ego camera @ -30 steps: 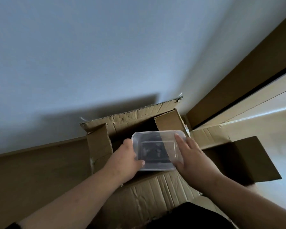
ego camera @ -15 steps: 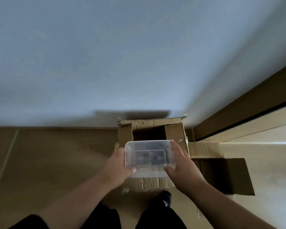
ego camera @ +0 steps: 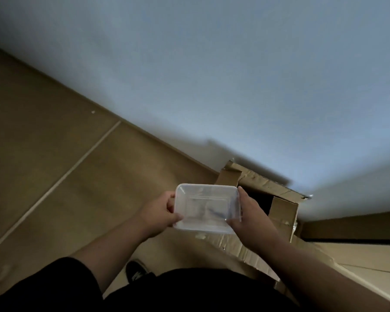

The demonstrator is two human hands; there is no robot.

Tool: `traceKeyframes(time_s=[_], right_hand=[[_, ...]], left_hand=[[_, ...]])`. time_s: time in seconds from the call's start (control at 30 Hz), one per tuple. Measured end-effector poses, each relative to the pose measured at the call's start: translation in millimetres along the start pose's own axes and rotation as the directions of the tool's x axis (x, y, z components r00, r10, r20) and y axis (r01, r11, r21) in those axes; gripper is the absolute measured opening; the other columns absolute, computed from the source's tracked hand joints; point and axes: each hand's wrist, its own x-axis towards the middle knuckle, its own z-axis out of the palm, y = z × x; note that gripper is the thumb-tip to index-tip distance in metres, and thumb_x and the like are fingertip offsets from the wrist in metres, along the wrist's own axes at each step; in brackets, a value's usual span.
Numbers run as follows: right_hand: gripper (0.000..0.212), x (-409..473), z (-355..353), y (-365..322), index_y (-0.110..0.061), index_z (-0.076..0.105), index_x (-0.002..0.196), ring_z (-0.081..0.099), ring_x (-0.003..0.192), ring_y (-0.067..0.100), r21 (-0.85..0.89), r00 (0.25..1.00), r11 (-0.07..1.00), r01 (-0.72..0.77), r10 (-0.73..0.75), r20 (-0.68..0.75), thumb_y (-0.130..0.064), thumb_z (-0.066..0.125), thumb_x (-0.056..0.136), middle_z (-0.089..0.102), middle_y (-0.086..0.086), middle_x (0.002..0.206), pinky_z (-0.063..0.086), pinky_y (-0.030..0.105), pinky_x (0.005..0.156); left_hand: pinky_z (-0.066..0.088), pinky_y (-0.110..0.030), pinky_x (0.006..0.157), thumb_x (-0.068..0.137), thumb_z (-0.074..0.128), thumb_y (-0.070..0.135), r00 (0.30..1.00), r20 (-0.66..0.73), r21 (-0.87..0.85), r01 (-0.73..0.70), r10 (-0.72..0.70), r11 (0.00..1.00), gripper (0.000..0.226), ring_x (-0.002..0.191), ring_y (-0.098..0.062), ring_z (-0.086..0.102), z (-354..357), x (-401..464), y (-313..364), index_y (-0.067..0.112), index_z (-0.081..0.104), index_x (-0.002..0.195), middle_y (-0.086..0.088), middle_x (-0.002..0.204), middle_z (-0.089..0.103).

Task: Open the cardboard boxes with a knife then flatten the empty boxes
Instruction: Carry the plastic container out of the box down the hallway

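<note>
You're in the emptying step here, not cutting or flattening yet. Your left hand point(ego camera: 160, 213) has its fingers curled round the left edge of the tub point(ego camera: 206, 208), thumb on the near rim. The tub is clear plastic, held level in the air, something dark inside that's too blurry to name. Your right hand point(ego camera: 249, 218) pinches the other edge, fingers stretched along the side. The box point(ego camera: 282, 211) sits on the floor to the right, against the wall, flaps up and open. I'd say the next move is parking the tub on the bare floor to your left, well apart from the box, then checking whether the box is empty before you squash it. No knife visible.
</note>
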Motion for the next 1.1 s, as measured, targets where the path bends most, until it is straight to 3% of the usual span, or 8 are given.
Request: traceKeyframes(time_s=[0.23,0.37,0.47,0.53,0.67,0.8,0.9,1.1], right_hand=[[0.084,16,67,-122,-0.033,0.028,0.147,0.058,0.12,0.018,0.047,0.997,0.998,0.045,-0.047,0.056,-0.022,0.06,0.07,0.056,-0.011,0.135,0.051,0.047,0.1],[0.079,24,105,-196,-0.037,0.039,0.145,0.068,0.096,0.005,0.14,0.988,0.987,0.074,-0.092,0.126,-0.016,0.061,0.072,0.062,-0.013,0.127,0.06,0.041,0.084],[0.06,30,124,-255,-0.044,0.053,0.124,0.068,0.095,0.005,0.124,0.971,0.984,0.124,-0.147,0.19,-0.004,0.06,0.08,0.067,-0.018,0.112,0.061,0.033,0.074],[0.062,42,135,-288,-0.043,0.052,0.125,0.067,0.096,0.006,0.091,0.957,0.981,0.174,-0.19,0.221,0.0,0.062,0.081,0.068,-0.019,0.109,0.058,0.025,0.073],[0.063,75,156,-350,-0.036,0.05,0.137,0.065,0.098,0.004,0.036,0.921,0.968,0.249,-0.249,0.3,-0.006,0.066,0.084,0.066,-0.02,0.11,0.056,0.031,0.087],[0.052,118,173,-410,-0.049,0.052,0.12,0.058,0.088,-0.011,-0.024,0.852,0.917,0.399,-0.361,0.38,-0.008,0.061,0.089,0.06,-0.033,0.098,0.04,0.004,0.062],[0.044,161,189,-461,-0.05,0.051,0.113,0.059,0.08,-0.014,-0.05,0.792,0.882,0.469,-0.395,0.465,-0.013,0.064,0.091,0.061,-0.032,0.093,0.04,0.004,0.054],[0.058,242,207,-566,-0.047,0.057,0.117,0.062,0.085,-0.014,-0.035,0.631,0.785,0.619,-0.471,0.617,0.0,0.061,0.083,0.071,-0.022,0.096,0.042,0.002,0.058]], left_hand=[[0.058,-0.052,0.084,0.078,0.073,-0.006,0.994,-0.095,-0.282,0.031,-0.06,0.959,0.045,0.083,-0.025,0.066,-122,-44,-88,0.018,0.063,0.116,-0.013,0.091,0.067],[0.06,-0.046,0.082,0.081,0.072,-0.009,0.982,-0.147,-0.412,0.046,-0.116,0.91,0.038,0.081,-0.024,0.063,-194,-74,-135,0.01,0.064,0.112,-0.015,0.089,0.063],[0.061,-0.035,0.076,0.082,0.071,-0.008,0.965,-0.214,-0.471,0.033,-0.151,0.881,0.032,0.081,-0.023,0.062,-235,-91,-163,0.01,0.064,0.108,-0.016,0.089,0.061],[0.061,-0.03,0.072,0.083,0.07,-0.009,0.946,-0.269,-0.525,0.012,-0.18,0.851,0.031,0.08,-0.023,0.062,-257,-98,-180,0.012,0.064,0.106,-0.016,0.089,0.059],[0.061,-0.032,0.075,0.082,0.071,-0.01,0.89,-0.368,-0.619,-0.02,-0.268,0.785,0.032,0.079,-0.021,0.063,-292,-103,-210,0.014,0.065,0.102,-0.013,0.086,0.06],[0.06,-0.043,0.082,0.08,0.073,-0.009,0.818,-0.438,-0.68,-0.03,-0.373,0.732,0.033,0.078,-0.02,0.063,-325,-95,-233,0.015,0.066,0.102,-0.009,0.084,0.062],[0.061,-0.042,0.081,0.079,0.074,-0.007,0.76,-0.47,-0.715,-0.031,-0.448,0.698,0.034,0.079,-0.022,0.065,-356,-80,-244,0.01,0.066,0.108,-0.013,0.087,0.065],[0.061,-0.039,0.08,0.079,0.076,-0.003,0.609,-0.497,-0.8,-0.045,-0.619,0.598,0.034,0.087,-0.031,0.071,-417,-49,-245,0.013,0.067,0.108,-0.016,0.092,0.071]])
